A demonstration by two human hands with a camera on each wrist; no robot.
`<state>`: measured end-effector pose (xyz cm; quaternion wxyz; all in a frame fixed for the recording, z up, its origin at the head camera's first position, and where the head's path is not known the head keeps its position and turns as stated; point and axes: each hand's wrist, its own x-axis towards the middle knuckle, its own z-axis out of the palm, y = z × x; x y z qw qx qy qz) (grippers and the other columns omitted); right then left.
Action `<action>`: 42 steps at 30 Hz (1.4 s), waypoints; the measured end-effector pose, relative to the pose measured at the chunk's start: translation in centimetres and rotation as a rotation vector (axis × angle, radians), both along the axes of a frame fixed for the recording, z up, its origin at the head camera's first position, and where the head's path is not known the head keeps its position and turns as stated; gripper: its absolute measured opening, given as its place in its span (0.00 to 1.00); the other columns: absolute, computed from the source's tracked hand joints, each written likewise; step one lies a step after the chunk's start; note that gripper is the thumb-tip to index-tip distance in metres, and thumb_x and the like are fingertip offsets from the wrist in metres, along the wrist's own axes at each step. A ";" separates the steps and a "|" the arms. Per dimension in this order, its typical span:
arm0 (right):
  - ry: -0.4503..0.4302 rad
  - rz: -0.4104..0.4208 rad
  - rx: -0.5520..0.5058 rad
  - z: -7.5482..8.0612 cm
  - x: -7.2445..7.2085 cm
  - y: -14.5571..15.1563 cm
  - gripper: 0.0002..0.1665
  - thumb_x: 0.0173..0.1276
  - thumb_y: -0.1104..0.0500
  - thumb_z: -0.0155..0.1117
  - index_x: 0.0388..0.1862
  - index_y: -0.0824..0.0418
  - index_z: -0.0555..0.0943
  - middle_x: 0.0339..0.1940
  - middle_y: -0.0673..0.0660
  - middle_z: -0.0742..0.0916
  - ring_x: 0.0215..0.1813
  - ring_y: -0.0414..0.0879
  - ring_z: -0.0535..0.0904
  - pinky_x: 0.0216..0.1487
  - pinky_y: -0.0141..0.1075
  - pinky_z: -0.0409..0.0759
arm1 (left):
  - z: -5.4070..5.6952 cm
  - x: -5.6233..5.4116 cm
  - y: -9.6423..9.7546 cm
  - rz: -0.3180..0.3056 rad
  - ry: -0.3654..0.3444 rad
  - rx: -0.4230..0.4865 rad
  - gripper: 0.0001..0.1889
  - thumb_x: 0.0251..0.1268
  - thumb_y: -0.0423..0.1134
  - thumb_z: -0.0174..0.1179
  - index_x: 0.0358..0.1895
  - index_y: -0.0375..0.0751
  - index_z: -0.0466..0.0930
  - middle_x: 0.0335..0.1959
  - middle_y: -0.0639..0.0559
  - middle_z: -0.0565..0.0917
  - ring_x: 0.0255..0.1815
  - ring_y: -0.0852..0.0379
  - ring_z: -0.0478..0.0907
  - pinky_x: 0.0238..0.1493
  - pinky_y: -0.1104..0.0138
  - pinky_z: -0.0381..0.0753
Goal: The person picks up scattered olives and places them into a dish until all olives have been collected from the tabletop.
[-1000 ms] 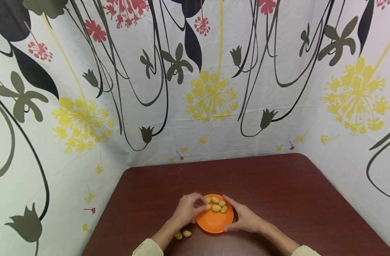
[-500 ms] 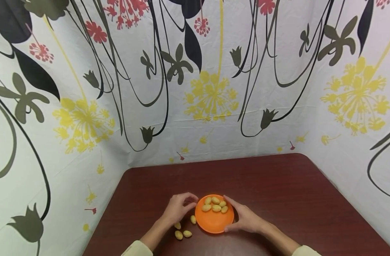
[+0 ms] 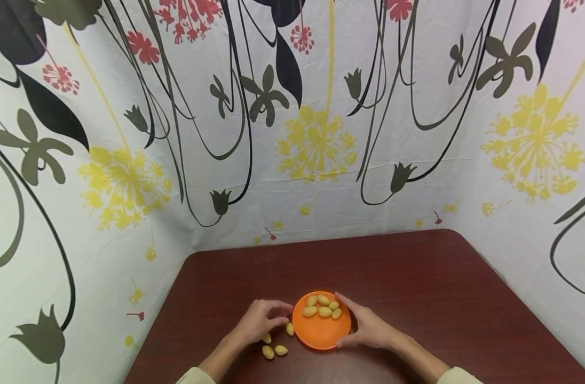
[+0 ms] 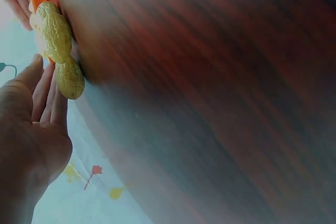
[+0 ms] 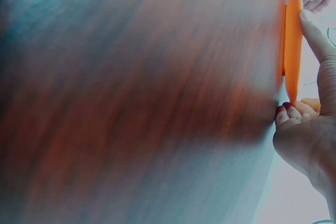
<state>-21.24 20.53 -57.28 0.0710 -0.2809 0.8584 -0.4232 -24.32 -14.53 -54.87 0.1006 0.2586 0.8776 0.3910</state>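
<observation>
An orange plate (image 3: pixel 316 335) lies on the table with several small, wrinkled, yellow-green oval pieces (image 3: pixel 324 312) grouped toward its far side. My right hand (image 3: pixel 371 328) holds the plate's right side, thumb at the near rim and fingers at the far rim; the right wrist view shows this grip edge-on. Left of the plate, my left hand (image 3: pixel 266 321) reaches out with loosely bent fingers and a gap before the thumb, holding nothing. Its thumb is close to a loose oval piece (image 3: pixel 290 329) beside the rim. In the left wrist view, a wrinkled oval piece (image 4: pixel 55 32) overlaps the fingertips' area.
More loose oval pieces (image 3: pixel 281 350) lie on the dark reddish-brown table (image 3: pixel 417 277), nearer the body and left of the plate. A white curtain (image 3: pixel 254 144) with a flower print hangs behind the table and along both sides.
My left hand has let go of an oval piece on the plate's upper left, then drawn back left and down toward the loose pieces. My right hand and the plate stay put.
</observation>
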 end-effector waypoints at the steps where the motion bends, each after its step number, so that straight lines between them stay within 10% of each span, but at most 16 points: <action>1: -0.002 0.001 -0.001 0.0 0.0 0.0 0.70 0.59 0.38 0.84 0.87 0.64 0.55 0.83 0.67 0.68 0.81 0.65 0.64 0.77 0.59 0.66 | 0.0 0.0 -0.1 -0.003 -0.011 0.000 0.14 0.73 0.39 0.71 0.58 0.49 0.90 0.51 0.61 0.90 0.50 0.66 0.87 0.50 0.69 0.86; 42: -0.010 -0.002 -0.006 0.3 0.2 -0.1 0.70 0.60 0.39 0.84 0.87 0.64 0.55 0.83 0.67 0.67 0.81 0.65 0.63 0.78 0.56 0.64 | -0.8 0.7 -0.4 -0.072 -0.059 0.093 0.14 0.69 0.36 0.74 0.55 0.46 0.88 0.45 0.60 0.90 0.45 0.64 0.87 0.48 0.70 0.86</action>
